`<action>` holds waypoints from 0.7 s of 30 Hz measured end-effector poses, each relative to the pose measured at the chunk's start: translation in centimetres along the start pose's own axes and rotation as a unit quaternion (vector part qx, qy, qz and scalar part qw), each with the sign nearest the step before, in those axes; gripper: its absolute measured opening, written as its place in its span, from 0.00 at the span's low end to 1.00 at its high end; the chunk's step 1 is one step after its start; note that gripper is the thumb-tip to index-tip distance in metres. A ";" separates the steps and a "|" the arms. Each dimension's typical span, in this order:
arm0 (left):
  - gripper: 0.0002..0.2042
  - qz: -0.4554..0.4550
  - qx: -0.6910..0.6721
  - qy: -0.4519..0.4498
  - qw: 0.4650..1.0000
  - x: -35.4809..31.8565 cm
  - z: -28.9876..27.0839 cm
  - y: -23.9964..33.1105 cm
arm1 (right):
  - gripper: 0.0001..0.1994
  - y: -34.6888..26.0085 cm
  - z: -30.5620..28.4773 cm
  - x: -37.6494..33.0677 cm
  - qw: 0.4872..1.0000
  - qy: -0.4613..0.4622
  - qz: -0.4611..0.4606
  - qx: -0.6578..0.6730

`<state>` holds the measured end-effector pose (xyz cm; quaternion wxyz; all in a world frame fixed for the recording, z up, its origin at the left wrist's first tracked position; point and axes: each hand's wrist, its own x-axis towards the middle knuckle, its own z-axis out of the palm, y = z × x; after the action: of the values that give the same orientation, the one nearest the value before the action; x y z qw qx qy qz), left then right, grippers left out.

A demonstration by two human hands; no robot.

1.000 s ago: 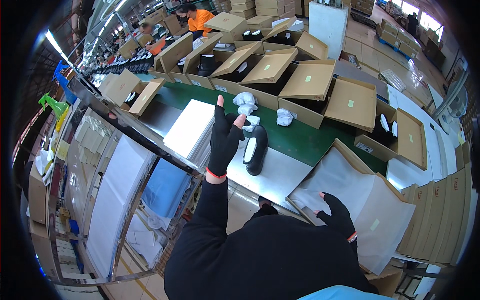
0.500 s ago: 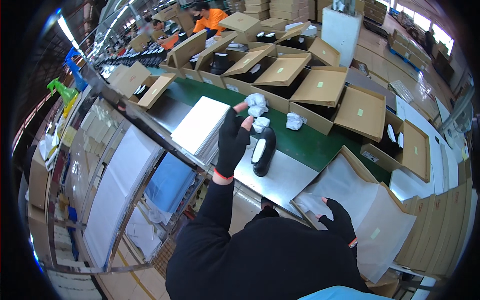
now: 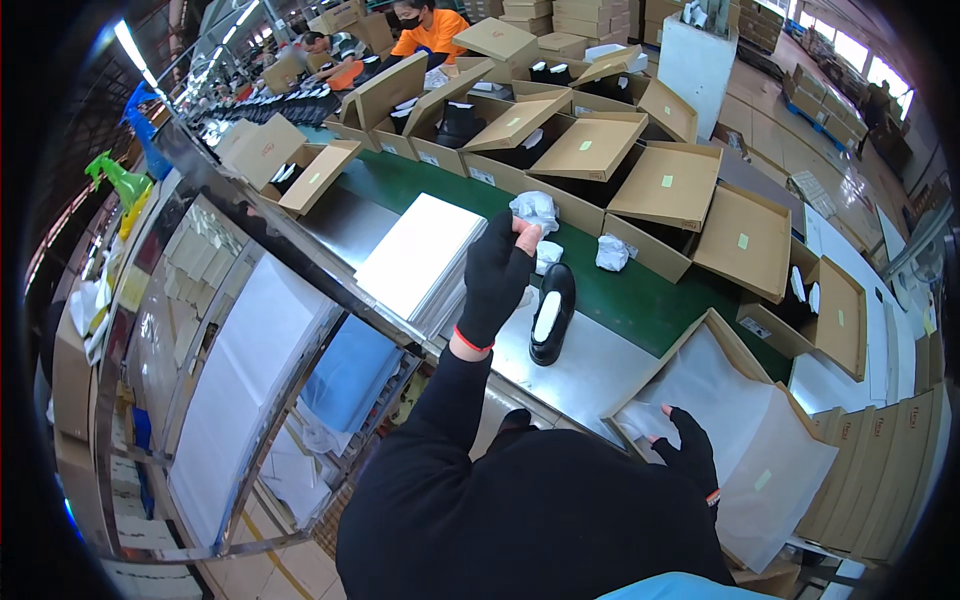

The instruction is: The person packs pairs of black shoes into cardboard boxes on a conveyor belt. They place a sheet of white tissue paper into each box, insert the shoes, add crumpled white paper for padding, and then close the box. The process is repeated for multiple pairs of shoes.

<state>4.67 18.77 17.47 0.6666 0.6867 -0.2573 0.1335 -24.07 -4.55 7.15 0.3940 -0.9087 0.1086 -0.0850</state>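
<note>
My left hand (image 3: pixel 495 275), in a black fingerless glove, reaches to the far side of the workbench. Its bare fingers are closed at a wad of crumpled white paper (image 3: pixel 536 208), partly hiding it. Just nearer lies a smaller paper wad (image 3: pixel 548 256); another crumpled wad (image 3: pixel 612 253) lies to the right. A black shoe (image 3: pixel 553 312) with a white insert in its opening stands on the metal bench edge, right of my left wrist. My right hand (image 3: pixel 688 447), gloved likewise, is open with thumb and finger apart, over white tissue paper (image 3: pixel 745 430) lining an open cardboard box (image 3: pixel 712 325).
A stack of white sheets (image 3: pixel 420 255) sits left of the shoe. Several open shoe boxes (image 3: pixel 650 180) line the far side of the green bench (image 3: pixel 620 305). Flat brown boxes (image 3: pixel 870 470) stand at right. A person in orange (image 3: pixel 430 38) works at the far end.
My left hand has moved slightly right, and its stretched fingers have closed at the wad of crumpled paper. My right hand stays over the tissue-lined box. The whole view has shifted a little.
</note>
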 end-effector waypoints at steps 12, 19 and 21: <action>0.16 -0.068 0.013 -0.022 0.997 4.7 -9.0 -3.6 | 0.28 -7.0 6.5 7.7 0.998 -0.015 -0.056 0.004; 0.34 0.035 -0.001 -0.030 0.999 6.7 -10.1 -0.6 | 0.28 -10.1 8.6 8.9 0.999 -0.029 -0.014 0.000; 0.37 0.059 0.012 -0.038 0.997 7.1 -10.8 -0.6 | 0.28 -10.7 9.3 9.3 1.000 -0.026 -0.009 -0.001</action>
<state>12.61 28.20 21.51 0.6386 0.6831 -0.3210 0.1499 -11.52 6.60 9.38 0.3948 -0.9120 0.0898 -0.0649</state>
